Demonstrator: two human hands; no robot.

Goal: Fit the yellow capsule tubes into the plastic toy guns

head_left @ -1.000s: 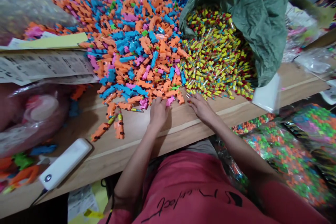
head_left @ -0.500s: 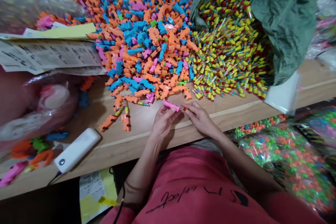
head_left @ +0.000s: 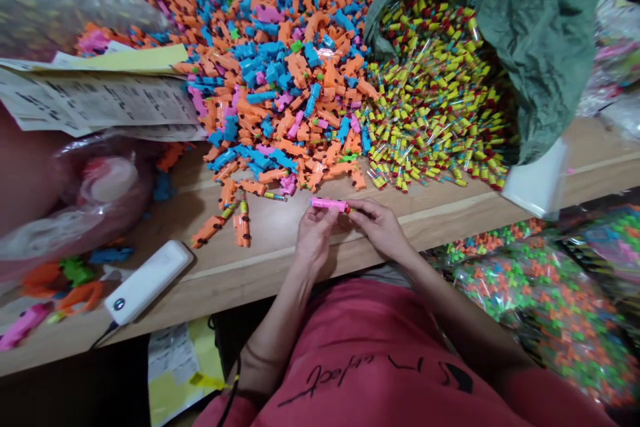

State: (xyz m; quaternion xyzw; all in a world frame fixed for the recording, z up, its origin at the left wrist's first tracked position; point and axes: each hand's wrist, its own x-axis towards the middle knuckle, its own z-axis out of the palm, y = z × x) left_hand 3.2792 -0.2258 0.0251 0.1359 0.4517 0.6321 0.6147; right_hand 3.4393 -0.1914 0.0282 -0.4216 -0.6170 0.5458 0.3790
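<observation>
I have a slim pink plastic piece (head_left: 329, 205), tipped with red at its right end, held level above the wooden counter (head_left: 270, 260), nearer the front edge, just short of the orange and blue plastic pieces (head_left: 285, 80). On my feed, the left hand (head_left: 315, 237) grips its body between thumb and fingers, while the right hand (head_left: 380, 228) pinches the red end. Yellow capsules (head_left: 430, 100) lie heaped toward the counter's back edge, spilling from a green sack (head_left: 530, 33).

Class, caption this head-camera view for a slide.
Left hand and right hand hold a pink plastic piece over a wooden table.
</observation>
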